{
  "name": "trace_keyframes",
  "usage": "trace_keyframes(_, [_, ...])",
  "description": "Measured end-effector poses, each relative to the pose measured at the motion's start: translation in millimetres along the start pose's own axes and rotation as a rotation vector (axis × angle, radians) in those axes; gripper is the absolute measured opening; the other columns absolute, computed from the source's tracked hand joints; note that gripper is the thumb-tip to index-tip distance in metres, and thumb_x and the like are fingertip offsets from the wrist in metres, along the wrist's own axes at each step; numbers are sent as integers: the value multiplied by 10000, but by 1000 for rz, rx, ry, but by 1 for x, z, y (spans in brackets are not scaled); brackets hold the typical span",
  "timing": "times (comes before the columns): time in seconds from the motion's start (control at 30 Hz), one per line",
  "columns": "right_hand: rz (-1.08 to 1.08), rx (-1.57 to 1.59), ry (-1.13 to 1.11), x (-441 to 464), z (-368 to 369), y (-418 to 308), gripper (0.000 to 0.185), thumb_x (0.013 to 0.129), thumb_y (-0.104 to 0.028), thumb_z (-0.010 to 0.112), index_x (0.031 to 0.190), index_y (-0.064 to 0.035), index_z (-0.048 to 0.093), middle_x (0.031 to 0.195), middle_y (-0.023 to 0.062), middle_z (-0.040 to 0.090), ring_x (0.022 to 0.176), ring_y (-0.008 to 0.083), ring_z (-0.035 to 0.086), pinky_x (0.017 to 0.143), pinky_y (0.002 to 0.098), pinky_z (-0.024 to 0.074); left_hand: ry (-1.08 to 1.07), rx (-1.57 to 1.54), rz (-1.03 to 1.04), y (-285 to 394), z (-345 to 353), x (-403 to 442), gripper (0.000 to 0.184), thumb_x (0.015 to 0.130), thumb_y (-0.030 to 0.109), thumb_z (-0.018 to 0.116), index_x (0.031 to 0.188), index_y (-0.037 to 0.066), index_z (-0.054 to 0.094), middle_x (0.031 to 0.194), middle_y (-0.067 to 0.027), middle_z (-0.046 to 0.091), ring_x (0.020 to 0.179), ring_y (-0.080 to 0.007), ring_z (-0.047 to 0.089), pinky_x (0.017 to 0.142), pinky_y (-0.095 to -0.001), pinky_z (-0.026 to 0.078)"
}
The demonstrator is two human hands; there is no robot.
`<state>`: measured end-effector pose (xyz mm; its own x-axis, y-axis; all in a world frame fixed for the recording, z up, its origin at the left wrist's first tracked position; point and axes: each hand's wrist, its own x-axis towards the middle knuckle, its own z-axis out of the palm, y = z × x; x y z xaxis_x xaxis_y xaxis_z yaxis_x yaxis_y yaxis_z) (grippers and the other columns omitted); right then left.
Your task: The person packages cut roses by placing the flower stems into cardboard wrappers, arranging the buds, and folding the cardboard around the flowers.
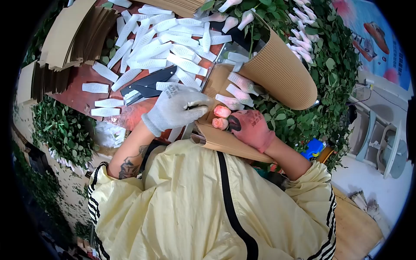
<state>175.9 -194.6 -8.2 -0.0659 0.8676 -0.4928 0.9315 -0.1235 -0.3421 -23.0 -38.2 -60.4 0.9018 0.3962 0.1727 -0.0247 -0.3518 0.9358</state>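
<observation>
My left hand (181, 108), in a grey-white glove, is closed with thumb and fingertips near each other; what is between them, if anything, is hidden. To its right, my right hand (252, 128) in a reddish glove curls its fingers right behind two bare pink roses, the upper rose (222, 111) and the lower rose (220, 123). Their stems are hidden by the hand. Just above lie several rose heads in white mesh sleeves (242, 82), resting on brown corrugated cardboard (218, 82). A cardboard flap (236, 145) runs under my right wrist.
Many white mesh sleeves (149, 50) cover the red table (78, 82), with a black stapler-like tool (149, 84) among them. Cardboard sheets (71, 32) are stacked at the far left. A curved corrugated sheet (281, 65) stands up on the right, beside leafy rose stems (331, 65).
</observation>
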Motion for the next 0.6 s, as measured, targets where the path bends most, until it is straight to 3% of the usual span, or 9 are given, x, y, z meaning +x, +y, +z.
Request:
trace_keyframes(0.1, [15,-26,42,-4,-3,0,220,705,-229,623,831,-54,582,783,123,610,801,307,591,735,412,462,-59,257,135,12,5,19,206,755,159,630,949,98,660,887,-67,621,702,-236,582,621,-346,460])
trace_keyframes(0.17, [45,-55,-65,-9,-12,-2,273,729,-276,622,877,-50,589,844,144,618,828,317,594,766,399,470,-65,523,436,18,12,33,169,731,205,615,889,163,660,996,-25,603,715,-209,591,624,-342,471])
trace_keyframes(0.2, [56,-56,-44,-11,-18,-3,273,729,-276,622,877,-50,589,844,144,618,828,317,594,766,399,470,-207,592,418,22,13,37,152,716,223,591,853,197,652,1087,-2,576,746,-198,604,631,-329,482])
trace_keyframes(0.3, [159,-19,-145,-12,-31,-2,366,739,-332,625,943,-31,584,950,171,618,863,332,594,792,385,474,-321,574,499,15,21,48,160,706,222,593,854,207,653,1070,-3,584,766,-201,610,642,-332,492])
trace_keyframes(0.37, [213,138,-329,-2,-35,8,420,740,-345,624,984,-7,571,1049,198,599,922,350,586,821,377,470,-316,558,591,18,21,57,156,701,208,599,847,206,651,1067,1,584,783,-205,615,651,-332,500])
trace_keyframes(0.43, [214,225,-359,-1,-42,16,438,732,-318,623,1036,-8,568,1023,175,617,916,301,598,808,348,470,-445,636,511,26,23,62,164,696,178,601,849,211,652,1051,5,583,791,-207,614,665,-338,502])
trace_keyframes(0.5, [101,394,-569,0,-35,28,445,726,-290,629,1078,-25,566,948,124,630,822,220,595,755,316,469,-460,687,505,32,23,63,169,700,163,599,851,217,653,1041,5,579,810,-203,612,670,-343,497])
trace_keyframes(0.53, [111,486,-494,-8,-35,31,461,709,-272,645,1105,-50,567,901,73,630,725,163,559,697,303,458,-467,700,484,36,21,64,169,702,171,598,855,216,654,1039,4,576,818,-198,611,671,-343,494])
trace_keyframes(0.6, [148,490,-483,-20,-49,30,458,704,-273,650,1100,-55,572,892,65,627,707,163,551,682,309,455,-489,703,440,37,20,65,128,772,250,563,866,216,643,1053,-5,541,798,-210,604,684,-367,471])
